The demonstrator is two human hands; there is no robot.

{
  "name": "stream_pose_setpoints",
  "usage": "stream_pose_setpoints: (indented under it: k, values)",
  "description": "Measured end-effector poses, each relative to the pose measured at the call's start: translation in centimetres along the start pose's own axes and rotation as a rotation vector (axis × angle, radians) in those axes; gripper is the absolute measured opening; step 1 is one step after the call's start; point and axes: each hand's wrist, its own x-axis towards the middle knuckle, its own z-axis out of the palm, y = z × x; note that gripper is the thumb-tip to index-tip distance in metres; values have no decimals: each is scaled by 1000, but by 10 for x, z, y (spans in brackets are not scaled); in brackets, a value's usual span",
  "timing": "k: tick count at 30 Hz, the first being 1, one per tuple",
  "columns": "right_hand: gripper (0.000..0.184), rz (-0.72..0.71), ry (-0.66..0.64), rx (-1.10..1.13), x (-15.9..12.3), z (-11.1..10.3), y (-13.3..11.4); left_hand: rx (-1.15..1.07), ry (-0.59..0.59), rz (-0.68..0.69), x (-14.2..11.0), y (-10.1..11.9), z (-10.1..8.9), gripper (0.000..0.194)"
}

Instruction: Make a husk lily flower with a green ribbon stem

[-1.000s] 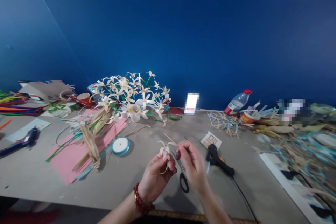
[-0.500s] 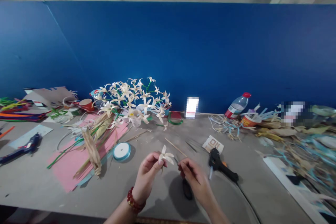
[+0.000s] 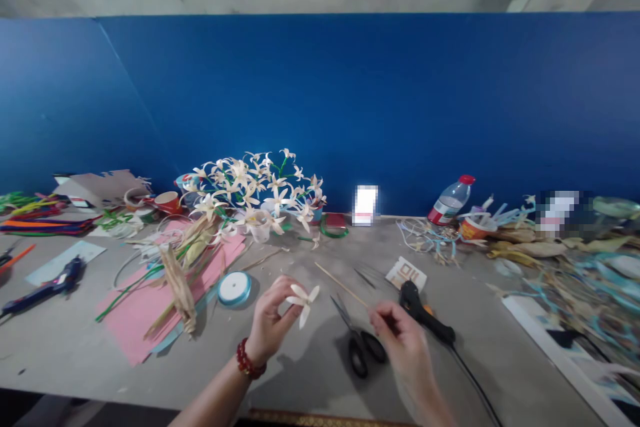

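My left hand (image 3: 273,317) pinches a cream-white artificial flower (image 3: 304,301) whose narrow petals spread outward. Low over the table, my right hand (image 3: 400,333) has its fingers closed at the near end of a thin wooden stick (image 3: 343,282); the stick's other end points away to the left. Between my hands lie scissors (image 3: 356,340) with black handles, blades slightly apart. Just beyond my right hand is a black glue gun (image 3: 425,317) with its cord. Tweezers (image 3: 367,276) rest beside a small white card (image 3: 407,273).
Behind stands a bunch of white flowers (image 3: 255,187) on green stems. Left are a ribbon spool (image 3: 234,288), pink paper (image 3: 130,327), dried husk (image 3: 177,290) and a blue glue gun (image 3: 47,287). Right are a bottle (image 3: 451,200), an orange cup (image 3: 475,228) and a power strip (image 3: 545,353).
My left hand has moved left with the flower, which has turned. My right hand has shifted right to the stick's near end, uncovering the scissors. The view has tilted up.
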Motion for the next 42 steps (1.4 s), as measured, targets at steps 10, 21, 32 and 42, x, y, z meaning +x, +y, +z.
stream_pose_setpoints:
  k: [10, 21, 32, 42]
  values:
    - [41, -7, -30, -2, 6, -15, 1, 81, -64, 139, 12, -1, -1, 7]
    - [31, -204, -393, -155, 38, 44, -5, 231, -117, 489, 25, -16, 5, 11]
    - [14, -208, -358, -399, 47, 43, 19, 184, 146, 52, 18, -55, -10, 13]
    - [23, -238, -432, -254, 75, 25, -18, -19, 207, -91, 10, -60, -5, 14]
